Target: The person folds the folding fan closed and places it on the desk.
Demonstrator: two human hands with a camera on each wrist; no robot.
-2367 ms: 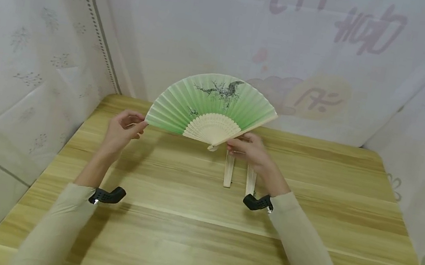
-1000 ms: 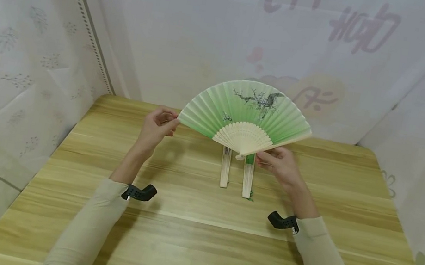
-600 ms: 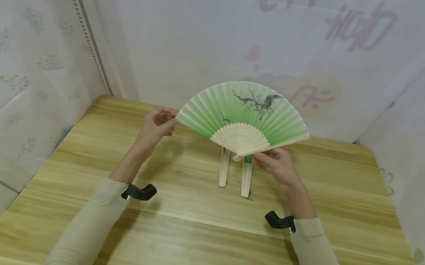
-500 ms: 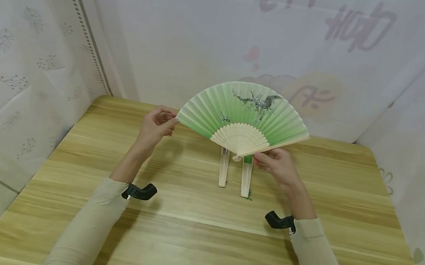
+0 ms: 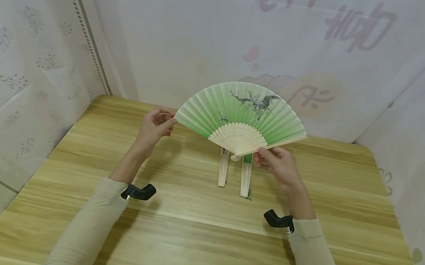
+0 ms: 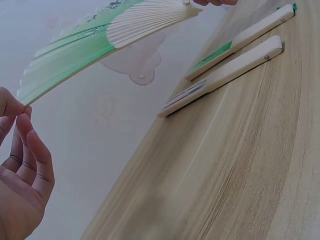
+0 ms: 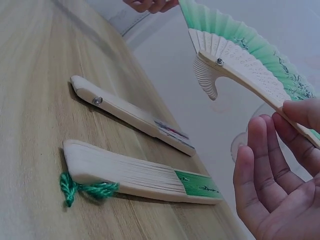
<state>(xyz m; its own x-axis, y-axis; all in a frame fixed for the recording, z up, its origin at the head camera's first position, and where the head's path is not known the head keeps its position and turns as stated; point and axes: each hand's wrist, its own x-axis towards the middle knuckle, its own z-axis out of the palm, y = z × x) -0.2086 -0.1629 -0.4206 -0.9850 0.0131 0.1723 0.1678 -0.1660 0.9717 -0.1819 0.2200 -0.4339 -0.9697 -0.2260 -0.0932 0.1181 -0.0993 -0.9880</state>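
Observation:
A spread green folding fan (image 5: 243,109), with a dark branch print and pale pierced ribs, is held up above the table's far side. My left hand (image 5: 156,128) pinches its left outer corner between thumb and fingertip, as the left wrist view shows close up. On the other side my right hand (image 5: 280,165) pinches the right guard rib near the pivot; in the right wrist view the thumb lies over the rib (image 7: 255,90) with fingers behind. Below the fan lie two folded fans, one with a printed leaf (image 7: 130,117), the other with a green leaf and green cord (image 7: 125,172).
The wooden table (image 5: 184,249) reaches the patterned cloth hung at its back (image 5: 195,31). More cloth hangs at the left (image 5: 7,46) and right sides. A black wrist camera (image 5: 139,191) sits on each forearm.
The fan and both hands first shifted right in the head view, uncovering the folded fans, then stayed nearly still. My right hand has lately slid slightly along the guard rib.

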